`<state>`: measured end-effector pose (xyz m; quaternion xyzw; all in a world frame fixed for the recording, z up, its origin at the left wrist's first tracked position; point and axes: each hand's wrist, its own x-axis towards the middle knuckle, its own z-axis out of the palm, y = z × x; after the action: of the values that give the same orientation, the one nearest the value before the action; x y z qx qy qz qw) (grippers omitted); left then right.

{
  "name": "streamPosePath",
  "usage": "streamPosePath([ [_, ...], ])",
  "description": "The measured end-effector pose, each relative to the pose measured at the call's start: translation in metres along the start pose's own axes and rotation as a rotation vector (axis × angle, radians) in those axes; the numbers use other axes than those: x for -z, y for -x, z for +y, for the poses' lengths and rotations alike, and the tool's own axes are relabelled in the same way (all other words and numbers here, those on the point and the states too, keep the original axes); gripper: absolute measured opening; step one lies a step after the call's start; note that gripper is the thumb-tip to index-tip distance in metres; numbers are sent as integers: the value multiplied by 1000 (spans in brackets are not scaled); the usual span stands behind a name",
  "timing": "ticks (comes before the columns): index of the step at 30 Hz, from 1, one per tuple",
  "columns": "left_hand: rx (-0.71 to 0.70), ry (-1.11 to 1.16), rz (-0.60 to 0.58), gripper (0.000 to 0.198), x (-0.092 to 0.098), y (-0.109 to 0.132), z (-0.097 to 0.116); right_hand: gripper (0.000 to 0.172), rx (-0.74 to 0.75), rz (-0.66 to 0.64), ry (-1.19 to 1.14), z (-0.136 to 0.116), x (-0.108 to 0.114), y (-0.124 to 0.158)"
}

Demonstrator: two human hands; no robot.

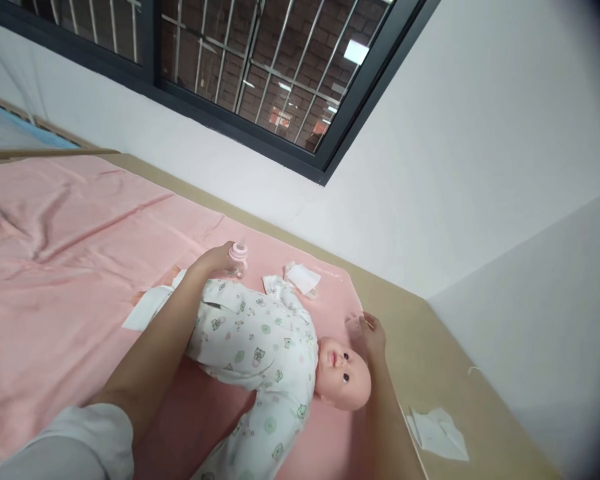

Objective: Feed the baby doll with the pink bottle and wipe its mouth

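A baby doll [265, 333] in white pyjamas with bear prints lies face up on a pink blanket [100, 247], its bald head to the right. Beyond its legs, my left hand [219, 260] is closed around a small baby bottle [238, 259] with a pink collar and clear teat, held upright. My right hand [375, 335] is closed just past the doll's head, at the blanket's edge. Between its fingers is a small see-through piece that looks like a clear cap [354, 325]; its outline is faint.
A white tissue [303, 278] lies by the doll's far sleeve. More folded white paper [437, 432] rests on the tan table surface [405, 320] at right. A white cloth [147, 307] is near the doll's feet. The wall and a barred window [260, 67] stand behind.
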<state>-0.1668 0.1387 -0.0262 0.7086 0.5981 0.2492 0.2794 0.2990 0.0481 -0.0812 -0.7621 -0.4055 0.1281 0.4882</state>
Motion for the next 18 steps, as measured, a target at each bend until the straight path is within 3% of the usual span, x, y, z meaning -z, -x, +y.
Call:
streamPosePath([
  [8,53,-20,4,64,-11,-8,-9,58,20,110,-162,15,-20,11],
  [13,46,-25,45,62,-14,-8,-9,60,33,64,-64,15,-14,17],
  [18,39,-10,84,60,-16,-11,-10,73,38,-24,104,22,-13,13],
])
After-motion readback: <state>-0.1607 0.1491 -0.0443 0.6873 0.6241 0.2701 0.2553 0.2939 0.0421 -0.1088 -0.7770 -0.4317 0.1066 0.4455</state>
